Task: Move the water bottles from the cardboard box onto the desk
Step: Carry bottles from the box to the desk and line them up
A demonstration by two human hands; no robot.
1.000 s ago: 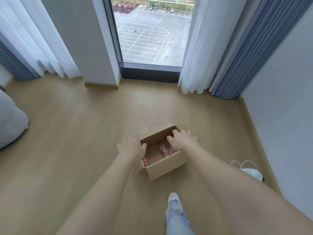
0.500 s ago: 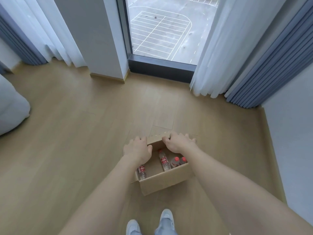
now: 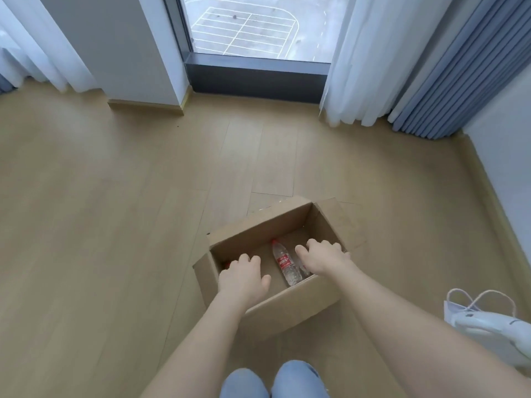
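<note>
Both hands are being held low inside the cardboard box (image 3: pixel 290 304). Left hand (image 3: pixel 242 275) is at the box's left end with fingers bent down, and a red cap (image 3: pixel 227 264) is showing just beside it. Right hand (image 3: pixel 321 258) is at the right end, fingers bent over a partly hidden bottle (image 3: pixel 305 270). Grip cannot be told for either hand. One water bottle (image 3: pixel 286 264) is lying flat between them. Box is sitting on the wooden floor (image 3: pixel 115 196) with its flaps open. A white bag (image 3: pixel 449 310) is lying near the right arm.

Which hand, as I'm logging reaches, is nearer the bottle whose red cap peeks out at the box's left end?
Left. The left hand is right over that bottle, hiding most of it; the right hand is at the box's other end.
</note>
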